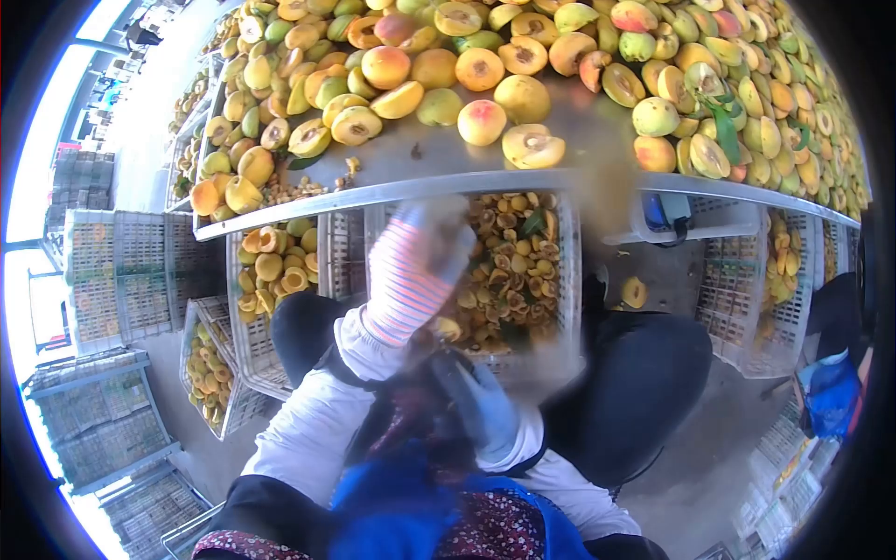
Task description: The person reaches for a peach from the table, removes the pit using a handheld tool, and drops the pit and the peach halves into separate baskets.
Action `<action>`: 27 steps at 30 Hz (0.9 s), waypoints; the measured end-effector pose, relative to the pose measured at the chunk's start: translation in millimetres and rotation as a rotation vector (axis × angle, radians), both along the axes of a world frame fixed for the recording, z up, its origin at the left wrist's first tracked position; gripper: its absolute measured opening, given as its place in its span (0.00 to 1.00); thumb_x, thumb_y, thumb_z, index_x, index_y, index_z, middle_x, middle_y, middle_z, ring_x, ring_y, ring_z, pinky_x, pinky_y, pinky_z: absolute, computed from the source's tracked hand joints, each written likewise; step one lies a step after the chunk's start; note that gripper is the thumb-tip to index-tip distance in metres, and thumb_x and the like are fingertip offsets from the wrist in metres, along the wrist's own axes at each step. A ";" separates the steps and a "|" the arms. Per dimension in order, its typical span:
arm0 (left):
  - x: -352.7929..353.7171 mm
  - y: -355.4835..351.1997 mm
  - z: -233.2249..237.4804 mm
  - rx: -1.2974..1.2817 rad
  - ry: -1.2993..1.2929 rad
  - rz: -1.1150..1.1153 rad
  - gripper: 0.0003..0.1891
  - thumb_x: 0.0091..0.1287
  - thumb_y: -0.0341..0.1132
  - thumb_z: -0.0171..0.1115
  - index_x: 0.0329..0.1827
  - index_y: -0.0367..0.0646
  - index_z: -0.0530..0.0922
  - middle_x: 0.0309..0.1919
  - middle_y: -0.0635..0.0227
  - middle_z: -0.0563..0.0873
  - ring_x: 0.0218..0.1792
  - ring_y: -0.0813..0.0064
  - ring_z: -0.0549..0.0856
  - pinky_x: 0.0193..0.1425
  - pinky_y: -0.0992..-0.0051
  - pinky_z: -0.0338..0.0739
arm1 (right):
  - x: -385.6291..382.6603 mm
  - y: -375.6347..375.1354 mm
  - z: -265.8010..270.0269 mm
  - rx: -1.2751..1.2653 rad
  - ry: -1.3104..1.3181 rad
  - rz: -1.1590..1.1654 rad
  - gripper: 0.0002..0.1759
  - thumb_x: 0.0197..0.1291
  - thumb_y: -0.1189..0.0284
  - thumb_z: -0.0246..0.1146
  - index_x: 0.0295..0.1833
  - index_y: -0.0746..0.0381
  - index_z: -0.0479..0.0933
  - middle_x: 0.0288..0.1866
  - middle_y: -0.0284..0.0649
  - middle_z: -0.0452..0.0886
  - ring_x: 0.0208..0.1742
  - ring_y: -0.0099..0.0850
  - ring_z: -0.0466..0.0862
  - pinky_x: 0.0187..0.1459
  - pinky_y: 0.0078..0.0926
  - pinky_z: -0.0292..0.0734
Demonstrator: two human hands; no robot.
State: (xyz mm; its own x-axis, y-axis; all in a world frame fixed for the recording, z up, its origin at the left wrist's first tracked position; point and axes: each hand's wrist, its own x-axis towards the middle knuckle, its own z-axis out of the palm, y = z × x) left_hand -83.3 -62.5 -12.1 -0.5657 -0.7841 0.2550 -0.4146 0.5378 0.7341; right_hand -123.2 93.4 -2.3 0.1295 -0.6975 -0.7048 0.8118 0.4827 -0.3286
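Note:
My left hand (pixel 420 257), in a glove with a red-striped cuff, is raised over the left side of a crate (pixel 567 271) of small brownish-yellow fruit pieces (pixel 513 271), just below the table's front edge. Motion smears its fingers, so any held thing is hidden. Lower down, near my lap, is my right hand (pixel 490 411) in a light blue glove. Its fingers are blurred too, beside a dark shape I cannot make out. On the metal table (pixel 392 159) ahead lie many whole and halved apricots (pixel 481 121), yellow, green and reddish.
A crate of apricot halves (pixel 271 355) stands left of my knee, with another crate (pixel 224 420) beyond it. Stacked crates (pixel 121 280) line the far left. At right are a crate (pixel 747 317) under the table and a fallen fruit (pixel 634 292) on the floor.

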 end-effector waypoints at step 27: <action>-21.3 73.8 -125.2 0.756 -0.422 -0.086 0.09 0.62 0.29 0.61 0.43 0.35 0.80 0.33 0.62 0.83 0.33 0.78 0.81 0.39 0.76 0.75 | -298.2 251.4 -361.2 0.903 0.803 -0.526 0.22 0.56 0.60 0.69 0.54 0.54 0.74 0.33 0.31 0.77 0.25 0.26 0.77 0.21 0.28 0.71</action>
